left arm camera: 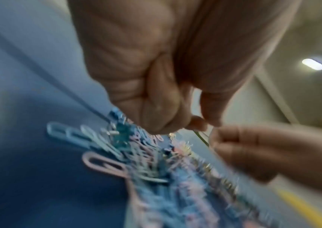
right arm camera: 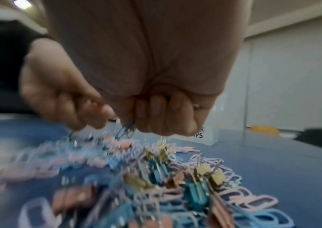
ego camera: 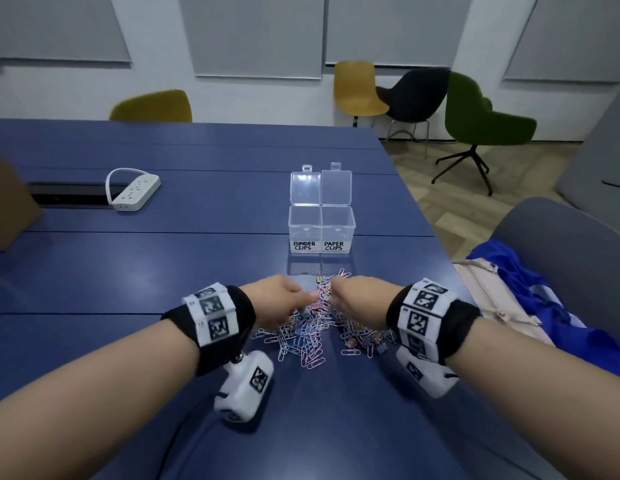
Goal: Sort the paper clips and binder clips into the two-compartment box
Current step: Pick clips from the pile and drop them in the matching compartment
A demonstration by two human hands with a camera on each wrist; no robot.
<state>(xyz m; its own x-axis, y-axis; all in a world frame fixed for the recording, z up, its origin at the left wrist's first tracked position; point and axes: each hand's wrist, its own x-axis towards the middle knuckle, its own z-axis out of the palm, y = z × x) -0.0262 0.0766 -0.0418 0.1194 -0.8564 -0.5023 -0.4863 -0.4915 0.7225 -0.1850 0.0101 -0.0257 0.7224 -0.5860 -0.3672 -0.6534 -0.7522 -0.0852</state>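
Note:
A mixed pile of pastel paper clips and binder clips (ego camera: 315, 337) lies on the blue table (ego camera: 128, 271), in front of a clear two-compartment box (ego camera: 321, 226) with both lids open. Its left compartment (ego camera: 304, 223) is labelled BINDER CLIPS, its right compartment (ego camera: 338, 223) PAPER CLIPS, and both look empty. My left hand (ego camera: 284, 299) hovers over the pile's far left with curled fingers (left arm camera: 163, 108), thumb and fingertip pinching a thin wire clip (left arm camera: 201, 137). My right hand (ego camera: 353, 296) is just beside it, fingers (right arm camera: 160, 111) curled round blue paper clips (right arm camera: 126, 131). The wrist views are blurred.
A white power strip (ego camera: 135, 190) lies at the far left by a cable slot, and a brown cardboard box (ego camera: 7, 202) stands at the left edge. A beige bag (ego camera: 492, 292) and blue cloth (ego camera: 544, 299) rest past the table's right edge. Chairs stand behind.

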